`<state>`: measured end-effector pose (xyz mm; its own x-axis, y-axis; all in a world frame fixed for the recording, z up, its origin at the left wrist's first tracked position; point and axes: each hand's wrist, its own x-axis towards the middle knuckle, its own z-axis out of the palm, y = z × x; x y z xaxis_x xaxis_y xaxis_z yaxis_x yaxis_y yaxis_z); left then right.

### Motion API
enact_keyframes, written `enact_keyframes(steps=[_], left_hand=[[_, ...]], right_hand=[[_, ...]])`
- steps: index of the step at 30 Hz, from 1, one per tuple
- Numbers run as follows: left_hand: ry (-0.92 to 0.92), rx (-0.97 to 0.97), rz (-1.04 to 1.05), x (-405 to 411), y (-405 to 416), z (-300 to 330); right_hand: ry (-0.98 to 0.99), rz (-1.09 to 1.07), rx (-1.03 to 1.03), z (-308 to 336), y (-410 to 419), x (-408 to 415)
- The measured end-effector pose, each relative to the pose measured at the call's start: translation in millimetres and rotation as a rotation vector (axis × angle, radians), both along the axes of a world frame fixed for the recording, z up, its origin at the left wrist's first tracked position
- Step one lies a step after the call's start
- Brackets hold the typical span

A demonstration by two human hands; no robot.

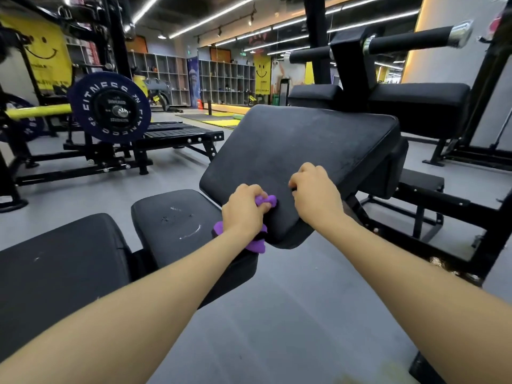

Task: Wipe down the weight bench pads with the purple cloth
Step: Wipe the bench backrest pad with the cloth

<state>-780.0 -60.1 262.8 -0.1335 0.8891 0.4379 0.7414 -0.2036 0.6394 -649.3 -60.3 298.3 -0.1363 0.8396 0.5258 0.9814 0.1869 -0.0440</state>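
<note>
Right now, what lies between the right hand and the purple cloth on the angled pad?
In the head view, only a short bare stretch of the angled pad separates the right hand from the purple cloth, which the left hand grips.

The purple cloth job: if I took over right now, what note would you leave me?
Left hand: grips the bunched purple cloth against the near edge of the tilted pad.
Right hand: fingers curled, resting on the same pad just right of the cloth; nothing visible in its grip.
Done: I cannot tell how much of the tilted pad has been wiped.
Left: the small pad below it has white marks, and the near pad at the left has a few specks. Finish the tilted pad, then wipe those two.
</note>
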Motion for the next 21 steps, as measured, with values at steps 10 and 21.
enact_keyframes(steps=[10,21], left_hand=[[-0.808,-0.37,-0.264,-5,-8,36],[-1.527,-0.632,-0.636,-1,-6,47]], right_hand=[[0.71,0.14,-0.302,16,-33,-27],[0.51,0.049,-0.354,34,-25,-26]])
